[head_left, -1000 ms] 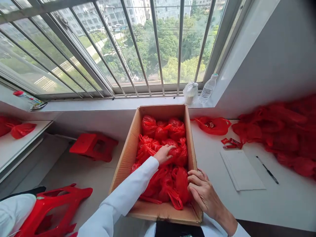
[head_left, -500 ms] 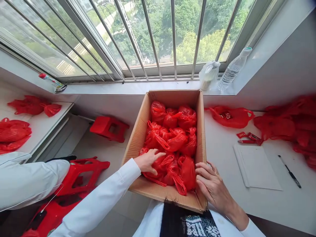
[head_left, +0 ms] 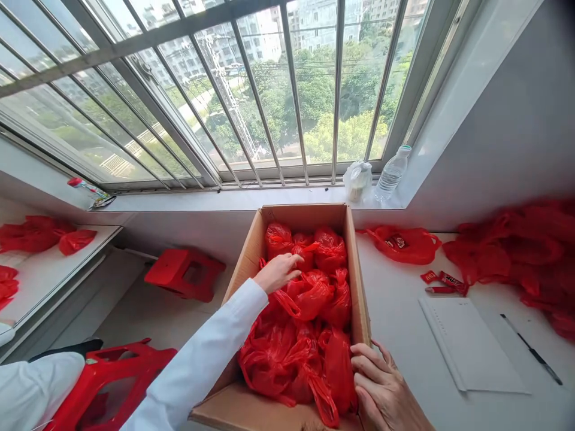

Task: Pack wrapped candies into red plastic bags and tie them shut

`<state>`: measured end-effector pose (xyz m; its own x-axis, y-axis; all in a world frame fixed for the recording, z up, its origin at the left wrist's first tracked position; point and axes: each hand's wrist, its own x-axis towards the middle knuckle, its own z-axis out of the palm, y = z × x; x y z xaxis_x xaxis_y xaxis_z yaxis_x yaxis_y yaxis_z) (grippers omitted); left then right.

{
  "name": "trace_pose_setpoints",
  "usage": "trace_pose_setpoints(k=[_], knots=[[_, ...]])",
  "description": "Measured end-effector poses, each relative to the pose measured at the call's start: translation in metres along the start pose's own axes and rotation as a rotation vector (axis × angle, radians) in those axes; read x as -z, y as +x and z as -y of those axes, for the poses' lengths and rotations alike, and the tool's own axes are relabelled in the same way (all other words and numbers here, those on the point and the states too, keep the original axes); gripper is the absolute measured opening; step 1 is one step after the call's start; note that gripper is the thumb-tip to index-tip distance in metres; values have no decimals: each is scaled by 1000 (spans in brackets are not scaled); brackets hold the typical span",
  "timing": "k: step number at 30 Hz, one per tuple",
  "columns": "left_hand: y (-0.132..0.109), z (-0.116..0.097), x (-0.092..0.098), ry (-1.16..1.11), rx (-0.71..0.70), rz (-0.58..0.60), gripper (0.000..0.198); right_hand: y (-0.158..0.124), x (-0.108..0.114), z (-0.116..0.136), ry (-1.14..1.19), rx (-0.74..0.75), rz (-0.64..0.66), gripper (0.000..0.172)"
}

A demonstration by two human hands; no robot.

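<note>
An open cardboard box (head_left: 357, 281) stands in front of me, packed with several tied red plastic bags (head_left: 309, 296). My left hand (head_left: 278, 272), in a white sleeve, reaches into the box's far half. Its fingers are stretched out and touch the bags near the left wall, holding nothing. My right hand (head_left: 381, 389) lies at the box's near right corner. The fingers are apart and rest over the rim against a red bag (head_left: 336, 371).
A white table (head_left: 404, 335) to the right carries a notepad (head_left: 467, 344), a pen (head_left: 532, 350), small red packets (head_left: 442, 281) and a heap of red bags (head_left: 516, 257). A water bottle (head_left: 392, 173) stands on the sill. Red stools (head_left: 184, 272) stand on the floor at left.
My left hand moved from the near bags forward to the far half of the box. The view tilted up and the box now sits lower and closer. The right hand stays at the rim.
</note>
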<state>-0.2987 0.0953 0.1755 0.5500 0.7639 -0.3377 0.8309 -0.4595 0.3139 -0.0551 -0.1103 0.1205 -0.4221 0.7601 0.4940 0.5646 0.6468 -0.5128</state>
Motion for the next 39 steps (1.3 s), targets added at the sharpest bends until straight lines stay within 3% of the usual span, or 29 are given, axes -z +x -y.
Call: trace_pose_setpoints(k=[2, 5, 9, 13, 16, 20, 23, 27, 31, 35, 39], knots=[[34, -3, -5, 4, 48, -125, 38, 1, -3, -2, -31, 17, -23, 20], [80, -11, -26, -18, 73, -208, 41, 1, -12, -4, -70, 35, -114, 24], [129, -19, -53, -87, 138, -214, 38, -1, -26, -10, -91, 34, -209, 29], [154, -25, -67, -145, 155, -213, 34, 0, -30, -16, -120, 86, -250, 35], [154, -26, -68, -177, 99, -244, 33, -1, -32, -18, -142, 110, -234, 37], [140, -16, -60, -193, 38, -278, 35, -2, -40, -18, -104, 54, -307, 41], [125, 0, -56, -168, 122, -307, 37, -2, -40, -17, -82, 48, -329, 41], [110, 20, -60, -132, 296, -297, 37, 1, -27, -18, -116, 104, -191, 32], [111, 25, -60, -95, 348, -292, 32, 3, -20, -20, -149, 141, -148, 29], [111, 21, -44, -26, 295, -338, 35, 4, -17, -15, -130, 105, -148, 28], [96, 25, -18, 110, 315, -461, 39, 1, -13, -5, -80, 17, -44, 21]])
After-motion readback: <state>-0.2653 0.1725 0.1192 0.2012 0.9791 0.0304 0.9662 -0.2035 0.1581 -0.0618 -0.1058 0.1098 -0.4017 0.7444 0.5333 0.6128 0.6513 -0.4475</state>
